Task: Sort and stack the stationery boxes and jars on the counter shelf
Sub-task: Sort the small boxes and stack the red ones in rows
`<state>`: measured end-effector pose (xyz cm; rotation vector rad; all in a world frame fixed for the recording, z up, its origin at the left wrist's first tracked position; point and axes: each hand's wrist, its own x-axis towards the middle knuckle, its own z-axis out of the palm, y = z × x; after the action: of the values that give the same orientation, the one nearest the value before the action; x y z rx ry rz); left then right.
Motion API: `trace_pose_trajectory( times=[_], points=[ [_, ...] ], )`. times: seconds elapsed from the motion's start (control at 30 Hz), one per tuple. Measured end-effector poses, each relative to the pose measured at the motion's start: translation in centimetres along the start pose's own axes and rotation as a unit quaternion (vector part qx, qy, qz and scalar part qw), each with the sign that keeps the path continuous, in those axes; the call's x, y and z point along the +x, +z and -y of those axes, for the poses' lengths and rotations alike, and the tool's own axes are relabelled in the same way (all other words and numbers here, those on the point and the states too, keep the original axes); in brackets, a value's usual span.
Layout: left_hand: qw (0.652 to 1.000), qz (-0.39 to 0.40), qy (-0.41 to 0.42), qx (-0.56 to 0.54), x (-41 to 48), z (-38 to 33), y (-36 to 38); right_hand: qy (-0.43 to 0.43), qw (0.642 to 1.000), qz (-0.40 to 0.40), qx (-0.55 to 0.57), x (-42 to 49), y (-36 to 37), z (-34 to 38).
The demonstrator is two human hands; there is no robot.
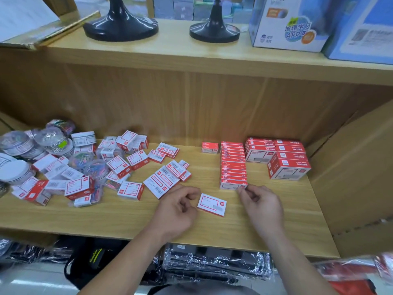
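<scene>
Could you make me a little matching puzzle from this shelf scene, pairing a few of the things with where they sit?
Things:
1. jars
2. lone box
3. tall stack of boxes
4. globe carton

Places:
A. on the upper shelf, at the right
B. flat on the shelf between the two hands
C. heaped at the far left of the lower shelf
D. just beyond the right hand, its bottom box at the fingertips

Pairs: 1-C, 2-B, 3-D, 4-A
</scene>
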<state>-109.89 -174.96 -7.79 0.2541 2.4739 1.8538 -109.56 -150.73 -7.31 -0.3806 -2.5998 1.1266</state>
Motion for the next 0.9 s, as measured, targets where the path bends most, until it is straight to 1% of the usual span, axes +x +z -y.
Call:
trace_pose_trajectory(
  times=[0.07,0.17,0.2,0.23,0.3,0.37,0.43,0.5,0.57,0.67,0.77,0.83,0.9],
  points=[
    [0.999,0.002,-0.002,0.033,0.2,0.0,0.0,-0.003,1.000,-0.003,0.001,-0.1,0.2,-0.2],
    [0.987,0.031,0.026,0.156,0.6,-0.1,0.3,0.000,1.000,0.003,0.027,-0.2,0.2,-0.3],
    [0.983,0.043,0.030,0.175,0.7,-0.5,0.3,0.004,0.999,0.006,0.044,-0.3,0.0,-0.2],
    [0.983,0.047,0.029,0.175,0.8,-0.7,0.4,0.007,0.998,0.009,0.062,-0.4,-0.2,-0.1],
    [0.989,0.038,0.021,0.143,0.9,-0.7,0.3,0.000,0.995,0.020,0.095,-0.6,-0.6,-0.3],
    [0.994,0.028,-0.013,0.105,0.8,-0.5,0.3,-0.012,0.991,0.045,0.128,-0.9,-1.0,-0.6],
    [0.995,0.020,-0.057,0.076,0.6,-0.5,0.9,-0.001,0.985,0.069,0.156,-1.1,-1.3,-0.9],
    [0.996,0.009,-0.060,0.063,0.8,-0.8,1.8,0.036,0.978,0.077,0.188,-1.0,-1.7,-0.9],
    [0.997,0.005,-0.039,0.073,1.3,-1.5,2.8,0.055,0.973,0.080,0.209,-0.9,-1.9,-0.9],
    [0.996,-0.004,-0.005,0.093,2.3,-2.4,4.4,0.048,0.972,0.090,0.212,-0.8,-1.9,-0.9],
    [0.996,-0.048,-0.022,0.072,3.4,-2.5,5.5,0.036,0.974,0.089,0.205,-0.7,-1.7,-1.0],
    [0.993,-0.062,-0.024,0.094,4.0,-2.0,5.5,0.013,0.984,0.085,0.156,-0.5,-1.3,-0.8],
    [0.984,-0.045,0.027,0.172,4.2,-1.5,5.6,-0.020,0.993,0.087,0.075,-0.2,-1.1,-0.5]
  ],
)
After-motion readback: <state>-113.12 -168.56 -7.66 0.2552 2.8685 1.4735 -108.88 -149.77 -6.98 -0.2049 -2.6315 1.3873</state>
